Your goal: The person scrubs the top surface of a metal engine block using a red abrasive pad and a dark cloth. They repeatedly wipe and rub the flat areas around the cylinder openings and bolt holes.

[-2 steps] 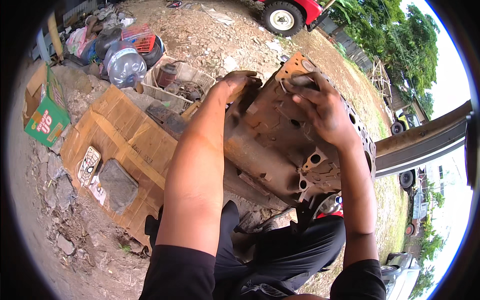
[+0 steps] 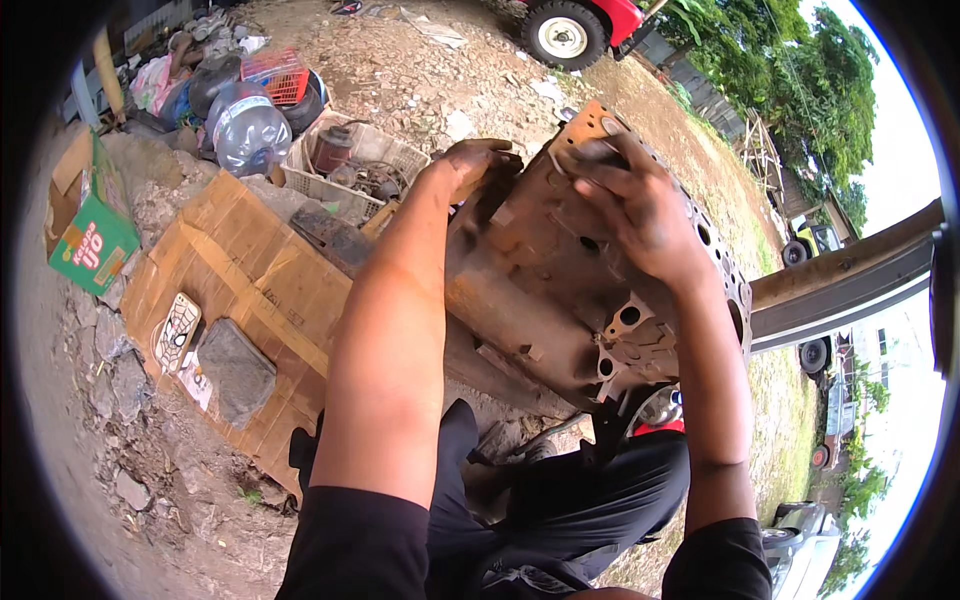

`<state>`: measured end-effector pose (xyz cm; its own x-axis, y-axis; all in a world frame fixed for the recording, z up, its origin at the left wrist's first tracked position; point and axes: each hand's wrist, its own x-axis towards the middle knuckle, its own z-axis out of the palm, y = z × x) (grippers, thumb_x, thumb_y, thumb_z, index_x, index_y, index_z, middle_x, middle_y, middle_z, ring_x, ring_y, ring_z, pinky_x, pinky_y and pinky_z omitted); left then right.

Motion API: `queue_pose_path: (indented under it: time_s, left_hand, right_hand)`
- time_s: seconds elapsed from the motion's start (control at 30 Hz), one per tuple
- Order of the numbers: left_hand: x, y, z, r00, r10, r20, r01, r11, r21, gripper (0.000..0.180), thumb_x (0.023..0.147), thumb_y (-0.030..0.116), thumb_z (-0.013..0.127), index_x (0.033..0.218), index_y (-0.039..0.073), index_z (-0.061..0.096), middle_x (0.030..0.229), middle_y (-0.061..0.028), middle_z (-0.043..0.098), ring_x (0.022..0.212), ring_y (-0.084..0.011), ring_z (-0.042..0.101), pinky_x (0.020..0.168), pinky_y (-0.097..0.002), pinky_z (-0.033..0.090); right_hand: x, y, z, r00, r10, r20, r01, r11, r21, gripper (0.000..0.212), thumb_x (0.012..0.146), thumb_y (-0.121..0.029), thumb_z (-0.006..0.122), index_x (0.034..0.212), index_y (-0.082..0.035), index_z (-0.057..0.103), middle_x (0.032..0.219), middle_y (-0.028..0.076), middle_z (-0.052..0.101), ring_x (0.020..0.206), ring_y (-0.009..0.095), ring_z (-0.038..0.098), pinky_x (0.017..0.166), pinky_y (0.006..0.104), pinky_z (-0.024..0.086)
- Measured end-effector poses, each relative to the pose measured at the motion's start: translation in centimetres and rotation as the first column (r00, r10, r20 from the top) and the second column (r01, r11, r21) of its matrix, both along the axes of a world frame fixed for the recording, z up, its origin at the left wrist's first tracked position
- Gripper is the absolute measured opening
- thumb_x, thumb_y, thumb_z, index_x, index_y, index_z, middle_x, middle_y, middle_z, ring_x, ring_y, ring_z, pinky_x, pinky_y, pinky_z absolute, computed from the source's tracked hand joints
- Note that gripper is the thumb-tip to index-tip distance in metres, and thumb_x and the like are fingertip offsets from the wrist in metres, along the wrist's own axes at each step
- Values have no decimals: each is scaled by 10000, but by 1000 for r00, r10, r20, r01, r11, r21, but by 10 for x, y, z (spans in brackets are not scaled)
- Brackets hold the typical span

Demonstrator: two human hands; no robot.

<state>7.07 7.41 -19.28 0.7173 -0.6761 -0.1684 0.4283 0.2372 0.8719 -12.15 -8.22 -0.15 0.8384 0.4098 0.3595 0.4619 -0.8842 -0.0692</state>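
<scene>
A large rusty brown engine block [image 2: 540, 310] stands tilted before me, its flat face with round holes along the right side. My left hand [image 2: 478, 168] is at its far left end, fingers closed and bent around the edge; their tips are partly hidden. Over the upper right edge, near the orange-rusted corner, my right hand [image 2: 640, 215] grips the block with bent fingers. Whether a small piece lies under those fingers I cannot make out. My left forearm passes in front of the block's left side.
Left of the block lies a flattened cardboard sheet [image 2: 230, 270] with a phone case [image 2: 177, 330] and a dark flat pad [image 2: 237, 372]. A crate of metal parts [image 2: 320, 185], a clear water jug [image 2: 247, 130] and a green carton [image 2: 97, 240] stand beyond. A metal beam [image 2: 850, 290] is at right.
My right hand has shifted very slightly up and left along the block's edge. The left hand and the block are almost unchanged.
</scene>
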Motion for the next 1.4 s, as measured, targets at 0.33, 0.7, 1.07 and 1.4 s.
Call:
queue_pose_path:
  time_s: [0.33, 0.7, 1.07, 1.4]
  left_hand:
    - [14, -7, 2, 999, 3, 33, -5, 999, 49, 462, 1089, 84, 565, 1548, 26, 564, 1366, -149, 733, 1194, -270, 725, 1029, -405, 587]
    - [38, -18, -21, 965, -7, 263, -26, 992, 120, 473, 1047, -7, 551, 1518, -1, 589, 1360, -163, 725, 1183, -273, 722, 1026, -394, 590]
    - [31, -13, -15, 987, -31, 157, 39, 998, -45, 522, 1000, -47, 589, 1521, -34, 547, 1323, -176, 749, 1170, -276, 734, 1012, -396, 605]
    - [8, -14, 17, 990, -24, 141, 13, 997, 80, 466, 1005, -113, 556, 1465, -44, 582, 1252, -160, 756, 1096, -234, 745, 959, -335, 611]
  right_hand:
    - [-10, -5, 4, 999, -16, -38, 15, 1000, -17, 326, 1025, -170, 718, 1335, -84, 767, 1269, 178, 672, 1157, 392, 690, 997, 452, 554]
    - [-24, -4, 15, 997, -31, -75, 27, 998, -59, 323, 1037, -171, 690, 1341, -99, 769, 1367, 182, 648, 1235, 408, 653, 1054, 466, 532]
    - [-24, -17, 8, 999, -36, -33, 33, 996, -86, 321, 1033, -182, 692, 1343, -164, 773, 1393, 120, 660, 1237, 344, 696, 1030, 468, 581]
    - [-1, -6, 3, 999, 22, 37, -20, 998, -56, 306, 998, -284, 751, 1260, -133, 793, 1310, 142, 660, 1147, 390, 699, 948, 495, 589]
